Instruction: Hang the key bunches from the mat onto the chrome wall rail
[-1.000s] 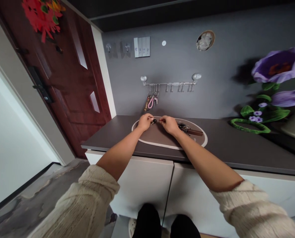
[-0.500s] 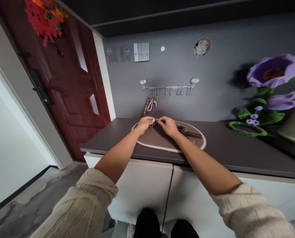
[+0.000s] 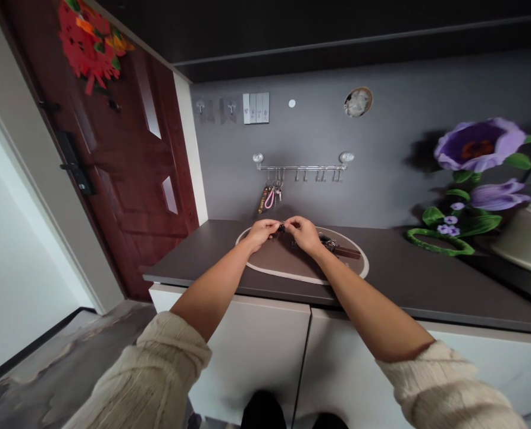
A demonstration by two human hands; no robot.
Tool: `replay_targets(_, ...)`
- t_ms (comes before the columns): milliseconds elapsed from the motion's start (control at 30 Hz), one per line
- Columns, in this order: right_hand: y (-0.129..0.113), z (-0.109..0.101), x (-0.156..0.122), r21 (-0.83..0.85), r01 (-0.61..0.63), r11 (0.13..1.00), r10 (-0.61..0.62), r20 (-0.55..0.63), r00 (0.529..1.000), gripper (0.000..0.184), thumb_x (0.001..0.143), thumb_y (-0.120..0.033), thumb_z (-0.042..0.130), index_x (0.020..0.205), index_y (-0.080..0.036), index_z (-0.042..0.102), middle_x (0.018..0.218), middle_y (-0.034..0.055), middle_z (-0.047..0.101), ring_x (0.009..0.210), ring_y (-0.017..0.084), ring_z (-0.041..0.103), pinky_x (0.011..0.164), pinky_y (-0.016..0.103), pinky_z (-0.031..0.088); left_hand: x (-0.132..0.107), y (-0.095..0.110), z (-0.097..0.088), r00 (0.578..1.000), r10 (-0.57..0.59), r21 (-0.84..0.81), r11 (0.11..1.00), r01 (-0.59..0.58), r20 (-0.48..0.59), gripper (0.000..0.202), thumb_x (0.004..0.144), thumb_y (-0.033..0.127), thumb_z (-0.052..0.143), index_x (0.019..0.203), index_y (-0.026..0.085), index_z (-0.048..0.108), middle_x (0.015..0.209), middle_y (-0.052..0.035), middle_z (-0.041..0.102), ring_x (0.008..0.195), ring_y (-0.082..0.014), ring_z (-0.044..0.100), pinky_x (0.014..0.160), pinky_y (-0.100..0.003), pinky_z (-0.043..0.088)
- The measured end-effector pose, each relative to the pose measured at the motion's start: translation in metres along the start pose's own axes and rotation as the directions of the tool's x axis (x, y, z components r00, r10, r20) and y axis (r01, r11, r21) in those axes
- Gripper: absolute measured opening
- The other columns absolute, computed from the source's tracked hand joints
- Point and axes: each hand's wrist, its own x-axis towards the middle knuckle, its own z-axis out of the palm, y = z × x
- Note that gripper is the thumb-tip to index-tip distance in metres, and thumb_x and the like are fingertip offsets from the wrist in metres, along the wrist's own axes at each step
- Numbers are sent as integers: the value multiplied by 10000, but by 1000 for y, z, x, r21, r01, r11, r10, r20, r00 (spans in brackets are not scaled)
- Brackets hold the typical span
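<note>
My left hand [image 3: 261,230] and my right hand [image 3: 305,233] meet over an oval brown mat [image 3: 283,262] on a dark countertop [image 3: 426,274]. Both pinch a small dark key bunch [image 3: 282,227] held between their fingertips, a little above the mat. Another key bunch with a brown strap [image 3: 342,249] lies on the mat just right of my right hand. On the wall behind, a metal hook rail [image 3: 301,168] carries a hanging key bunch with a pink loop [image 3: 269,195] at its left end.
A dark red door [image 3: 113,155] with a black handle stands at the left. Purple artificial flowers with a green stem [image 3: 471,190] sit on the counter at the right. White cabinet doors [image 3: 265,351] are below the counter. Light switches [image 3: 255,108] are above the rail.
My hands have drawn closer together and lifted the small key bunch slightly off the mat. The camera has tilted a little, so the scene sits lower in the frame.
</note>
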Motion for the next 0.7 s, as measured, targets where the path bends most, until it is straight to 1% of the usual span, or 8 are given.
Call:
replay_targets(100,-2,-2,0,22,10,1000,-10,-7,1000,173,718,-277,474,739,-151,591,745,32,616,695,126,539,687,246,400,-1,0,1,1000,15,42,999,-16,6,313,695,333,585,934,136,624,837,-57,639,652,-78,528,573,-194,354)
replay_targets(200,-2,-4,0,47,7,999,-6,-24,1000,167,712,-275,468,728,-151,579,754,36,613,712,133,543,707,258,401,-1,1,3,999,43,98,994,-39,-33,306,703,329,574,928,129,625,861,-66,645,679,-98,541,595,-212,378)
replay_targets(267,-1,-4,1,65,-6,998,8,-41,999,169,711,-279,463,721,-150,571,747,36,609,704,134,541,704,262,403,-1,2,5,993,94,151,985,-83,-67,265,713,297,560,891,113,629,842,-68,649,699,-108,548,636,-228,402)
replay_targets(333,0,-4,3,88,-19,996,23,-53,998,173,710,-290,463,712,-149,564,737,34,606,691,133,538,694,261,405,0,1,5,983,160,244,960,-135,-86,215,724,260,541,844,107,631,813,-65,650,714,-117,552,683,-246,415)
replay_targets(400,2,-5,6,107,-30,994,36,-61,997,182,709,-306,465,707,-150,559,726,32,603,682,133,534,683,258,405,1,0,5,971,217,371,914,-166,-100,183,736,240,517,803,113,631,784,-56,649,715,-125,553,706,-258,416)
replay_targets(533,1,-10,19,126,-34,991,45,-87,995,195,702,-324,468,708,-152,560,696,25,595,654,129,521,647,246,400,1,0,5,945,305,603,778,-175,-120,189,760,247,481,751,133,631,777,-51,643,715,-138,548,709,-262,401)
replay_targets(633,-2,-15,35,132,-23,991,37,-105,994,201,705,-330,458,682,-155,554,621,7,570,584,117,495,595,234,390,-1,3,6,936,336,718,677,-163,-104,194,775,230,462,749,143,634,802,-59,638,754,-149,540,722,-266,385)
replay_targets(700,-3,-19,49,144,-21,989,38,-114,993,201,708,-325,452,668,-155,552,572,-5,549,534,108,476,561,227,386,-2,4,6,938,335,752,640,-154,-93,192,782,214,455,757,150,634,816,-60,634,779,-150,536,732,-262,376)
